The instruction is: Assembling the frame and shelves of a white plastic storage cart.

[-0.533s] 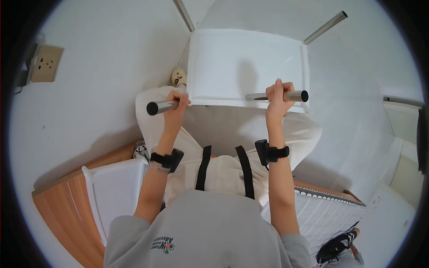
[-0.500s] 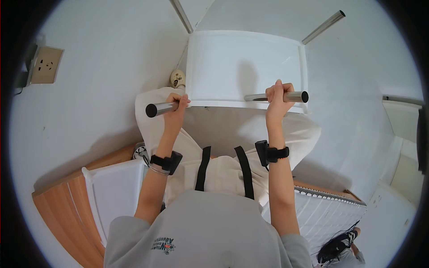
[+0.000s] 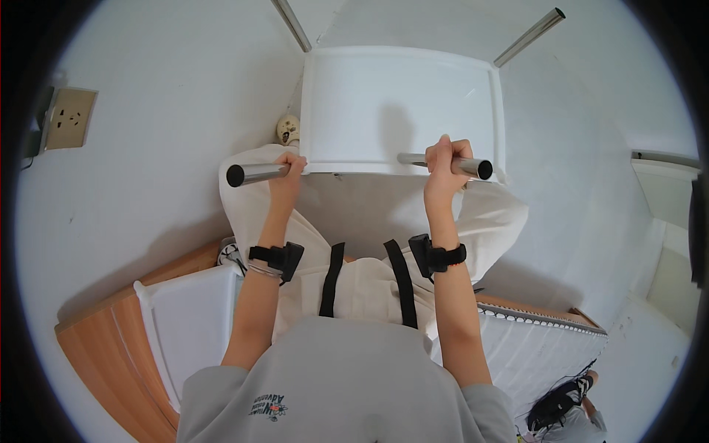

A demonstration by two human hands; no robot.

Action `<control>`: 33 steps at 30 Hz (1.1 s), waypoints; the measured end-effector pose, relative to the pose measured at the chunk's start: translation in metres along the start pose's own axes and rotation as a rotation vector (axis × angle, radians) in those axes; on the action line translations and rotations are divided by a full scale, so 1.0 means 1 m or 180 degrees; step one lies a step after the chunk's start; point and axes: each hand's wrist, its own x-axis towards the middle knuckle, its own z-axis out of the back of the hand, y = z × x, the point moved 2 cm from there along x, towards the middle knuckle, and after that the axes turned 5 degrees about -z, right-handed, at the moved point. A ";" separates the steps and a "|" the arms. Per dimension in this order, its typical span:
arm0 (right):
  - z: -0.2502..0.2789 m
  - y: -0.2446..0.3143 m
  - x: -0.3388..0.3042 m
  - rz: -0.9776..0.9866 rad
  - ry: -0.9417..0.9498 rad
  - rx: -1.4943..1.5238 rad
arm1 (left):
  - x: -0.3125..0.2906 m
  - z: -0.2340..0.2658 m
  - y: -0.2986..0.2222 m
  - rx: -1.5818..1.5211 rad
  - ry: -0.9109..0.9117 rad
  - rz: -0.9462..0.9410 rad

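A white rectangular shelf panel (image 3: 399, 88) with a raised rim lies in front of me, its near edge by my knees. My left hand (image 3: 286, 181) is closed around a shiny metal tube (image 3: 255, 174) at the panel's near left corner; whether the tube is seated there is hidden by my fingers. In my right hand (image 3: 447, 170) is another metal tube (image 3: 470, 167), held slantwise over the near edge, left of the near right corner. Its open round end points toward the right. Two more metal tubes, far left (image 3: 292, 26) and far right (image 3: 529, 37), stand at the far corners.
A round cream-coloured object (image 3: 288, 128) sits beside the panel's left edge. On the left wall is a socket (image 3: 71, 119). Behind me are a wood-grain board (image 3: 111, 362), another white panel (image 3: 188, 317) and a white quilted surface (image 3: 532, 354). Another person (image 3: 572, 413) is at lower right.
My right hand has moved a little left with its tube. The left tube's outer end has swung slightly left, and the panel sits slightly further left in view.
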 end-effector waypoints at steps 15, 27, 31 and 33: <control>0.014 0.026 0.019 -0.0126 0.0043 -0.0081 | 0.010 -0.002 -0.010 0.0132 0.0476 -0.0120; 0.142 0.122 0.041 0.1053 -0.0699 -0.0266 | 0.034 0.006 -0.015 0.0112 0.0462 0.0048; 0.133 0.110 0.055 0.1077 -0.0452 -0.0247 | 0.035 0.005 -0.017 0.0075 0.0326 0.0021; 0.126 0.104 0.062 0.0955 -0.0352 -0.0380 | 0.034 0.006 -0.015 0.0049 0.0300 0.0032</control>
